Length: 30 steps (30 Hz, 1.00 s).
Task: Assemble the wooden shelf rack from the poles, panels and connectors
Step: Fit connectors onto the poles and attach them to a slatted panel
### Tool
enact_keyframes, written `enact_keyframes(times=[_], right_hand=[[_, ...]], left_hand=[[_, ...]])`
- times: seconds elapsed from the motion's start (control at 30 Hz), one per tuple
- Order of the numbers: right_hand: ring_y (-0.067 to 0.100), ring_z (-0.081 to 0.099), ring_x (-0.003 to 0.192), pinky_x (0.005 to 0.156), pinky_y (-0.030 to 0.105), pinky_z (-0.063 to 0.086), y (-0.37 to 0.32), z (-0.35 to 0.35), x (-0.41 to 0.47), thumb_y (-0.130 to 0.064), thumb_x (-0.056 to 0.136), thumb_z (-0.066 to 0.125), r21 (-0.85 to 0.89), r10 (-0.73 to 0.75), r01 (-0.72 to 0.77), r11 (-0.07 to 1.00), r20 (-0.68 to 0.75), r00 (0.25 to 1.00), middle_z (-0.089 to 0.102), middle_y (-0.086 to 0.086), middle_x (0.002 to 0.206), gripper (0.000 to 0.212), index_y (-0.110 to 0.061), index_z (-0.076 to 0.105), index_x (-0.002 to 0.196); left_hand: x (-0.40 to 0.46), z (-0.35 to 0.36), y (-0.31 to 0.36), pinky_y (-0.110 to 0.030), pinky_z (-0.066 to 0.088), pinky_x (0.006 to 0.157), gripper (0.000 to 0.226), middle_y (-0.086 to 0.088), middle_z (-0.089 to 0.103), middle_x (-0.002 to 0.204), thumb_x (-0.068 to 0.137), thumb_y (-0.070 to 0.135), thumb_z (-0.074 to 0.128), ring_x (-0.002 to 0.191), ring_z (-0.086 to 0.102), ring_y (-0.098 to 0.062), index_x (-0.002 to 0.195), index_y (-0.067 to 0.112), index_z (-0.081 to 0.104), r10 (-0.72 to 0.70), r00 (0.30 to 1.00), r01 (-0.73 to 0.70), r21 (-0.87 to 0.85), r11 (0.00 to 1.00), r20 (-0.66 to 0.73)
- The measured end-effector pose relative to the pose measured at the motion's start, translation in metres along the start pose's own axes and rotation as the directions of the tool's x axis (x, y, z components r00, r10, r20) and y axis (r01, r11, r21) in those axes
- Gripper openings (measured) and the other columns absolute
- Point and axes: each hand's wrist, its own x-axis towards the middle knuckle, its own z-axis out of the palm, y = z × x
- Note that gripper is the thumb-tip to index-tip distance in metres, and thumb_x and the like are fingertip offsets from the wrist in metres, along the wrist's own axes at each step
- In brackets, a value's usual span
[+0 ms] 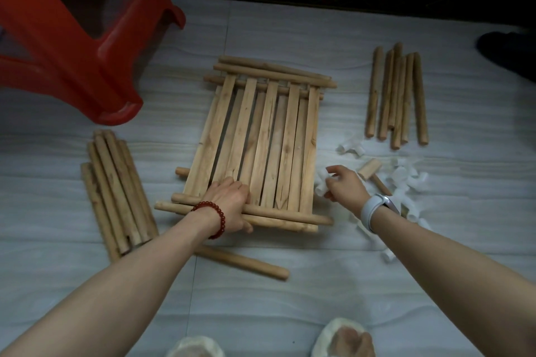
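Observation:
A stack of slatted wooden panels (261, 136) lies flat on the floor in the middle. My left hand (229, 203) grips the near round rail of the stack, fingers curled over it and thumb beneath. My right hand (342, 182) pinches a white plastic connector (321, 182) just off the panels' near right corner. More white connectors (406, 180) are scattered to the right. Bundles of round wooden poles lie at the left (116, 191) and the far right (397, 95).
A red plastic stool (72, 38) stands at the far left. One loose pole (246, 264) lies on the floor under my left forearm. A short wooden mallet (371, 171) lies among the connectors. My slippered feet (342, 336) show at the bottom edge. A dark skirting runs along the back.

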Motion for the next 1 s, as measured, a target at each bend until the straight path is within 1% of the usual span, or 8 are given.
enact_keyframes(times=[0.1, 0.2, 0.33, 0.47, 0.7, 0.8, 0.93, 1.0], right_hand=[[0.024, 0.062, 0.068, 0.056, 0.029, 0.054, -0.006, 0.006, 0.002, -0.01, 0.095, 0.041, 0.2, 0.111, -0.125, 0.972, 0.077, 0.991, 0.059, 0.012, 0.091, 0.031, -0.007, 0.048, 0.126], [0.02, 0.064, 0.058, 0.054, 0.032, 0.057, -0.002, 0.013, -0.003, -0.02, 0.095, 0.052, 0.282, 0.132, -0.166, 0.945, 0.136, 0.982, 0.061, 0.01, 0.08, 0.013, -0.011, 0.055, 0.104], [0.022, 0.065, 0.063, 0.052, 0.031, 0.058, -0.002, 0.012, -0.01, -0.012, 0.091, 0.058, 0.398, 0.178, -0.237, 0.886, 0.178, 0.968, 0.061, 0.008, 0.08, 0.005, -0.013, 0.058, 0.086], [0.02, 0.063, 0.057, 0.048, 0.029, 0.055, -0.008, 0.006, -0.014, -0.013, 0.09, 0.059, 0.403, 0.17, -0.225, 0.887, 0.168, 0.971, 0.061, 0.006, 0.079, 0.019, -0.011, 0.054, 0.109], [0.022, 0.062, 0.063, 0.052, 0.027, 0.056, -0.014, -0.017, -0.008, -0.008, 0.09, 0.059, 0.508, 0.137, -0.196, 0.839, 0.152, 0.979, 0.058, 0.008, 0.089, 0.037, -0.003, 0.049, 0.125], [0.019, 0.058, 0.059, 0.045, 0.02, 0.052, -0.013, -0.019, -0.004, -0.011, 0.091, 0.059, 0.572, 0.173, -0.205, 0.794, 0.111, 0.979, 0.057, 0.006, 0.094, 0.038, -0.005, 0.047, 0.126], [0.015, 0.06, 0.044, 0.045, 0.02, 0.052, -0.02, -0.023, 0.005, -0.014, 0.091, 0.059, 0.613, 0.176, -0.183, 0.769, 0.072, 0.982, 0.058, 0.003, 0.09, 0.027, -0.013, 0.049, 0.116], [0.018, 0.064, 0.049, 0.047, 0.022, 0.053, -0.024, -0.03, 0.012, -0.013, 0.09, 0.06, 0.64, 0.149, -0.157, 0.752, 0.067, 0.987, 0.057, 0.007, 0.094, 0.028, -0.013, 0.048, 0.115]], left_hand=[[0.003, 0.002, 0.001, -0.027, 0.025, 0.079, 0.048, 0.008, 0.051, 0.109, 0.066, 0.056, 0.071, 0.104, 0.039, -0.013, 0.095, 0.03, 0.042, 0.006, 1.0, -0.006, -0.002, 1.0, -0.028], [0.003, 0.002, 0.003, -0.028, 0.026, 0.081, 0.048, 0.008, 0.051, 0.11, 0.067, 0.055, 0.071, 0.106, 0.039, -0.013, 0.098, 0.029, 0.044, 0.002, 1.0, -0.002, -0.003, 1.0, -0.025], [-0.002, -0.004, 0.001, -0.027, 0.026, 0.078, 0.046, 0.008, 0.051, 0.106, 0.067, 0.054, 0.071, 0.092, 0.033, -0.009, 0.091, 0.031, 0.039, 0.008, 1.0, -0.008, -0.005, 1.0, -0.021], [-0.003, -0.011, 0.005, -0.027, 0.027, 0.078, 0.047, 0.009, 0.049, 0.1, 0.066, 0.056, 0.072, 0.089, 0.032, -0.01, 0.089, 0.031, 0.039, 0.017, 1.0, -0.017, -0.001, 1.0, -0.015], [0.009, -0.038, 0.01, -0.029, 0.028, 0.069, 0.049, 0.011, 0.045, 0.081, 0.06, 0.07, 0.067, 0.076, 0.037, -0.009, 0.073, 0.033, 0.037, 0.051, 0.997, -0.051, -0.002, 0.999, 0.053], [0.016, -0.053, 0.014, -0.03, 0.027, 0.071, 0.044, 0.011, 0.047, 0.076, 0.066, 0.07, 0.061, 0.074, 0.038, -0.009, 0.074, 0.032, 0.042, 0.071, 0.995, -0.072, 0.015, 0.997, 0.064], [0.013, -0.057, 0.013, -0.031, 0.027, 0.079, 0.032, 0.01, 0.051, 0.088, 0.083, 0.058, 0.052, 0.086, 0.04, -0.012, 0.096, 0.03, 0.045, 0.176, 0.974, -0.17, 0.055, 0.984, -0.143], [0.01, -0.054, 0.011, -0.031, 0.029, 0.081, 0.03, 0.007, 0.053, 0.097, 0.088, 0.054, 0.045, 0.091, 0.045, -0.014, 0.103, 0.028, 0.045, 0.241, 0.936, -0.216, 0.124, 0.969, -0.258]])
